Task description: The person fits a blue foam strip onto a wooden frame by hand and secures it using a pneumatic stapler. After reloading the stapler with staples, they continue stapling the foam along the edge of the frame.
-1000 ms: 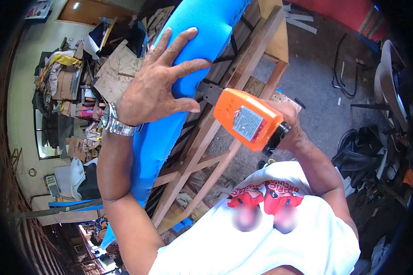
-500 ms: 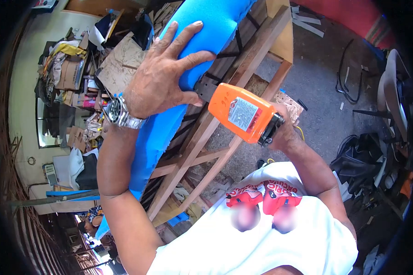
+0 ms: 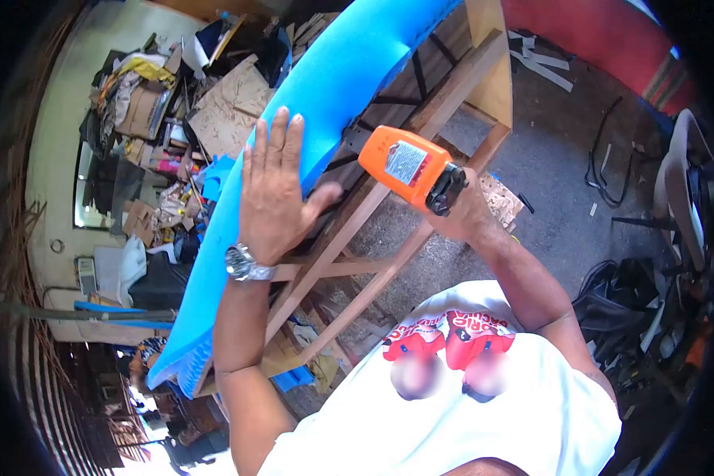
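Note:
Blue foam (image 3: pixel 325 71) curves over the edge of a wooden frame (image 3: pixel 333 230). My left hand (image 3: pixel 276 190), with a metal watch at the wrist, lies on the foam with fingers stretched out and thumb apart. My right hand (image 3: pixel 462 210) is wrapped round the handle of an orange tool (image 3: pixel 404 165) with a label on its side. The tool's dark metal nose points left, against or close to the foam's inner edge. Most of my right fingers are hidden behind the tool.
Scraps and cardboard (image 3: pixel 147 111) are piled at the upper left. A chair (image 3: pixel 682 190) stands at the far right, above black material (image 3: pixel 619 278). White strips (image 3: pixel 543 63) and a dark cord lie on the floor. Part of a person (image 3: pixel 147 353) shows at the lower left.
My left hand has moved down along the foam, and its fingers are closer together. The orange tool and my right hand have shifted slightly up and left. More of the foam shows.

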Demonstrator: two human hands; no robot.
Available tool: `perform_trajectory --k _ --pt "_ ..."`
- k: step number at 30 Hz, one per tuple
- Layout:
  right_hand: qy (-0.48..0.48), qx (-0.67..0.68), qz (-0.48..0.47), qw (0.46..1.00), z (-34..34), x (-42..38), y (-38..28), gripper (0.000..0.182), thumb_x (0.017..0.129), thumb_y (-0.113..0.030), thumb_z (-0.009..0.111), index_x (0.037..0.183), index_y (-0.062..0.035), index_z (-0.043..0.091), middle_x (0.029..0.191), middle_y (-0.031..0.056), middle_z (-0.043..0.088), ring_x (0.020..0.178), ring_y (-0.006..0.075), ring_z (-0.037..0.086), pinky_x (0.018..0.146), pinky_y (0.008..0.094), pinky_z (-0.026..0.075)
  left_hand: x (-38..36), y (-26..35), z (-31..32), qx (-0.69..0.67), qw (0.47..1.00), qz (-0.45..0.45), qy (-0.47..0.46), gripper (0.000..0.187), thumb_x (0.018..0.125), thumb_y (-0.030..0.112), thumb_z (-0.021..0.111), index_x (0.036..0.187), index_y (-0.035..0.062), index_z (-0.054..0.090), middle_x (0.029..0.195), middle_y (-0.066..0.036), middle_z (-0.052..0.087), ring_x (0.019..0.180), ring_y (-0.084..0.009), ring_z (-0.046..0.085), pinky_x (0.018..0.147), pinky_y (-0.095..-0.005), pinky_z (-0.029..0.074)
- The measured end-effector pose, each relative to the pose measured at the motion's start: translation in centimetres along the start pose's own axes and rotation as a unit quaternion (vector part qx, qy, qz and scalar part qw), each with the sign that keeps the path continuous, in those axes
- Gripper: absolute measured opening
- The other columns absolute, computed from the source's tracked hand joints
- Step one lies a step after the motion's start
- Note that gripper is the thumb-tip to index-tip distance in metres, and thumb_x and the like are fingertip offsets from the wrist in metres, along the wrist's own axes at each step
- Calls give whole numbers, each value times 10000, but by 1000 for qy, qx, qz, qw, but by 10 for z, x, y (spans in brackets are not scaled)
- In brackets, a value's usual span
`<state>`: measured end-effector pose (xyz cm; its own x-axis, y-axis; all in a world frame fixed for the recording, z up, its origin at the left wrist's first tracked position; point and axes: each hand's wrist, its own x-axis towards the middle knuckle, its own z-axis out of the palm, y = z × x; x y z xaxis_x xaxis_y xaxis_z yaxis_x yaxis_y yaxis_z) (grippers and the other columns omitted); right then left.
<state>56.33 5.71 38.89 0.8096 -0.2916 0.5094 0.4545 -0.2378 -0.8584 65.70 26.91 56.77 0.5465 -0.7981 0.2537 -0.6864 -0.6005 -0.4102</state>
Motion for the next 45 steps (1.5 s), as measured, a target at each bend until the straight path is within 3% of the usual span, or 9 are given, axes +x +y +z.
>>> perform_trajectory --k 4,13,19,26,28,31,34,38,45 --pt "-12 -21 -14 1000 2 1 4 286 757 -47 777 1032 -18 702 886 132 752 828 273 760 766 358 582 -5 7 22 28 998 -14 62 686 969 203 642 1578 41 370 1640 -159 373 1516 -368 348 1223 -521 317" --pt "-14 -27 -3 1000 3 0 14 304 783 -64 795 1067 -23 694 891 131 749 830 245 761 764 346 586 -8 13 45 39 989 -29 137 668 915 79 692 1540 79 458 1583 -144 467 1465 -331 444 1207 -501 366" --pt "-18 12 6 1000 2 1 11 300 788 -54 784 1073 -25 694 890 137 747 829 257 760 767 354 590 -16 7 58 91 977 23 190 591 855 116 788 1419 120 611 1501 -113 565 1410 -313 515 1159 -477 426" --pt "-37 11 20 999 6 -7 27 366 859 -102 834 1194 -45 698 1151 108 749 1079 229 726 913 364 580 2 26 61 19 942 -39 332 495 721 151 876 1195 204 741 1032 29 661 912 -205 547 848 -374 476" --pt "-35 73 63 995 8 -13 29 367 858 -64 822 1203 -49 697 1166 81 749 1087 206 722 933 365 576 2 24 69 20 940 -43 338 450 715 136 867 1149 194 761 1038 32 666 909 -202 558 846 -378 478" --pt "-52 -93 -40 994 6 -13 30 416 864 -44 809 1256 -53 668 1177 75 743 1072 190 720 947 365 574 4 26 76 6 938 -40 344 412 698 43 858 1080 185 798 994 38 678 919 -187 571 819 -360 479" --pt "-14 -124 -84 989 6 -9 21 349 772 -79 798 1101 -40 687 1009 122 738 938 289 744 823 382 592 1 27 72 0 948 -19 317 402 695 -18 841 1050 168 813 985 30 690 920 -187 579 802 -348 483" --pt "0 124 123 985 16 -38 42 416 777 -120 809 1170 -71 680 1061 100 741 976 278 738 863 399 584 -8 21 70 33 950 26 308 384 700 -15 835 1050 142 813 1001 7 706 927 -200 591 810 -349 488" --pt "-57 117 138 982 -6 -45 18 395 761 -156 851 1118 -68 705 1065 82 749 969 236 747 862 367 582 -8 20 69 15 955 38 295 296 742 50 795 1032 110 809 1003 -12 710 928 -195 608 829 -385 495"
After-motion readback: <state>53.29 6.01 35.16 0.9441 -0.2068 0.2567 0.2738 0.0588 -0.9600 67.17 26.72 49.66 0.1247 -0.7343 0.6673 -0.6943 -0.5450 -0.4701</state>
